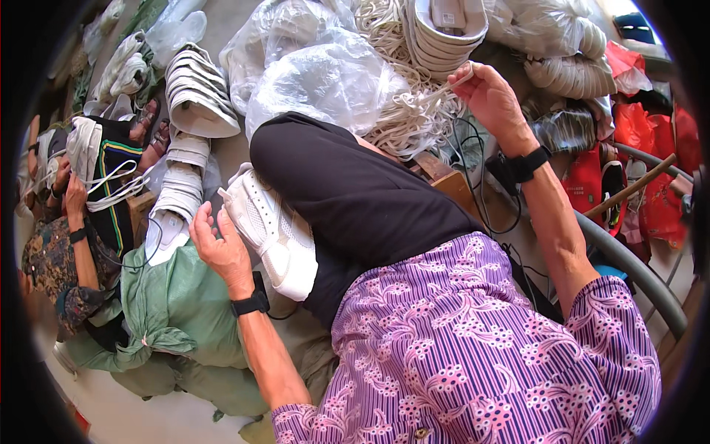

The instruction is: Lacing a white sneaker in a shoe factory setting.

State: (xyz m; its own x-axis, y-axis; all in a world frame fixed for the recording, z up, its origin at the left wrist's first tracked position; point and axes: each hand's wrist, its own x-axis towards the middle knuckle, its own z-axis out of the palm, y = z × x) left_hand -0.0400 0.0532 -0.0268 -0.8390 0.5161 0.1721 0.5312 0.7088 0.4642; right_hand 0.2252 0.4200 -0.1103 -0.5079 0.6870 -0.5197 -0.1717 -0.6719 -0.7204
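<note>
My right hand [484,96] is raised above a heap of loose off-white shoelaces [421,118]. Its fingertips are pinched on a shoelace [460,76] that trails down toward the heap. A white shoe [270,229] with a mesh upper and eyelet holes leans beside my dark-trousered knee, sole edge toward me. Close to the shoe's left side is my left hand [222,248], its fingers loosely curled and apart, with nothing visible in them. Whether that hand touches the shoe is hard to tell.
Nested white shoe uppers are stacked at left [196,85] and top [444,37]. Clear plastic bags [318,81] lie ahead, a green sack [177,303] at left. A co-worker's hand [75,196] handles white laces. A curved metal rail [629,259] and red bags [651,148] are at right.
</note>
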